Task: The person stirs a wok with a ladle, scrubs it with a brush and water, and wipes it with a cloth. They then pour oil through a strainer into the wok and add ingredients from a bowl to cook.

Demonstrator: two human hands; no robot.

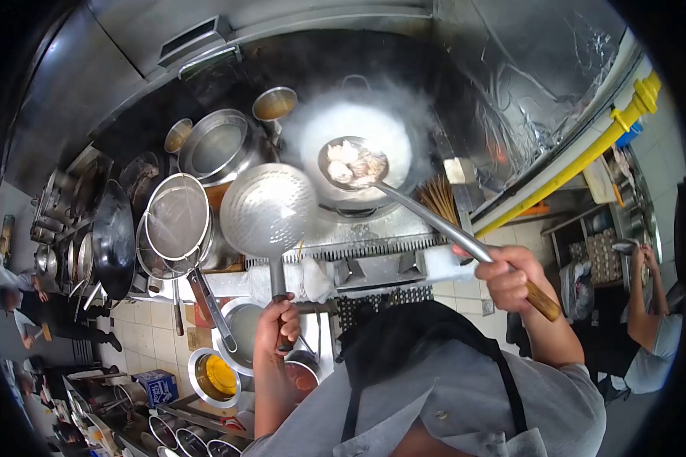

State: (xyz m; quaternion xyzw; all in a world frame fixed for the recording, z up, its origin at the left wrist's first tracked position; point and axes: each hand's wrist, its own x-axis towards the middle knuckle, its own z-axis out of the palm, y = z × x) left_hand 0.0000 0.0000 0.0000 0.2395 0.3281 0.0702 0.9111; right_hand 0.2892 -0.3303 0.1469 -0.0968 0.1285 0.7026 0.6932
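My left hand [278, 324] is wrapped round the dark handle of a perforated skimmer [269, 209], its broad round face turned up and bare. In my right hand [511, 278] is the wooden end of a long-handled ladle [442, 223]. Its bowl holds pale, lumpy pieces of food [354, 162] over the steaming wok [351, 204], which contains whitish liquid [396, 126]. Steam blurs the wok's far rim. The skimmer's face is left of the wok, beside a round wire strainer [177, 217].
A metal pot [216, 145] of liquid and a small container of brownish liquid [274, 103] stand left of the wok. A bamboo brush [438, 199] lies to its right. A bowl of yellow liquid [219, 375] is below left. Other people work at both sides; one person's hands [644, 259] show at right.
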